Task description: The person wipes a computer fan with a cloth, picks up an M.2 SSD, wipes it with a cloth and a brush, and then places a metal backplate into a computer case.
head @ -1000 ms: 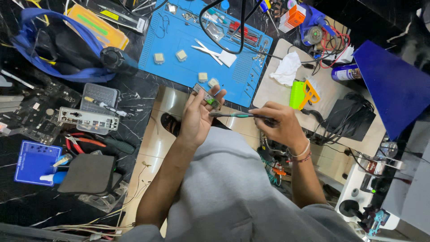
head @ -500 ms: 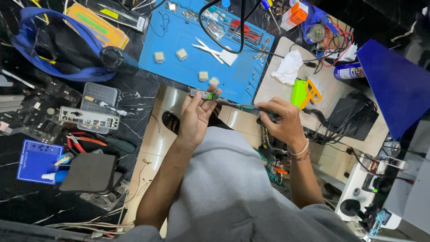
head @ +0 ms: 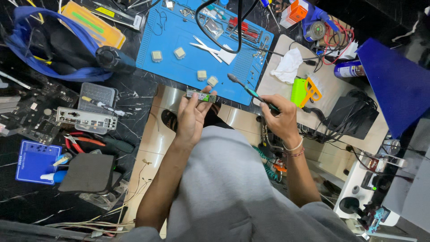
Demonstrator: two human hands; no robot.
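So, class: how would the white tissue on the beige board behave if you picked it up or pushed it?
The tissue lies crumpled, so it is probably floppy and very light. Being crumpled and soft-looking, it would likely slide or fold on the board rather than roll. It looks unlikely to break.

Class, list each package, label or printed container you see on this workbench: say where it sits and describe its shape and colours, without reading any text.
Flat yellow-orange box: upper left, beside the blue bag, rectangular, green and yellow label patches.
Small orange-and-white box: top edge, right of the blue mat.
Spray can: far right, lying on its side, blue, white and red.
Blue square card: lower left, white printing.
Narrow green board: in the left hand, pale label strip.
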